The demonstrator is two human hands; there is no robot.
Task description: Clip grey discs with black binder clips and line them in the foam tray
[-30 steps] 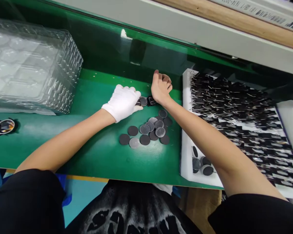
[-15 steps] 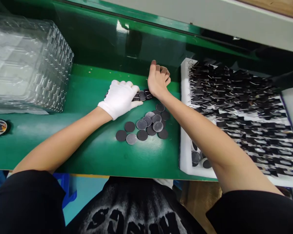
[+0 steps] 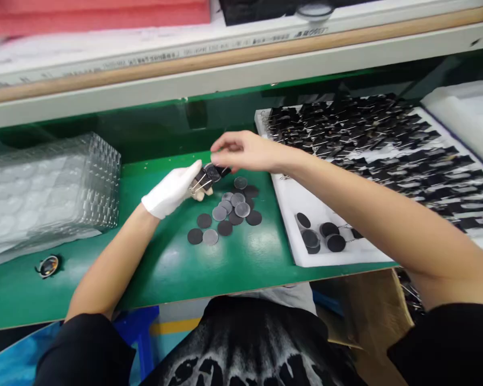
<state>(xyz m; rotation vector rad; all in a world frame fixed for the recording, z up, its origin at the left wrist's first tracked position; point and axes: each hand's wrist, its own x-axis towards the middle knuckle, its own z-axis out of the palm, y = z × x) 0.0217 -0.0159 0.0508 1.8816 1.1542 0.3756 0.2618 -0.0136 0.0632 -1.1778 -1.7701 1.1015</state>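
Note:
My left hand (image 3: 179,185), in a white glove with some bare fingertips, is closed round black binder clips (image 3: 202,180) with silver wire handles. A dark round disc (image 3: 213,172) sits among the clips. My bare right hand (image 3: 237,150) is at the upper right end of the clips, thumb and fingers pinched on that end; what exactly lies between the fingertips is too small to make out. Below both hands, several black and grey round discs (image 3: 225,228) lie loosely grouped on the green table (image 3: 241,262), some overlapping.
On the right, a white foam tray (image 3: 284,225) bears many black clips in rows and several discs near its front corner. Clear plastic trays (image 3: 44,187) are stacked at the left. A small round metal-rimmed object (image 3: 48,266) lies in front of them. A shelf (image 3: 177,80) spans the back.
The view has shifted, showing more of the shelf. My left hand has turned and lifted the clips off the table; my right hand has swung from beside them to their end, fingers now pinching.

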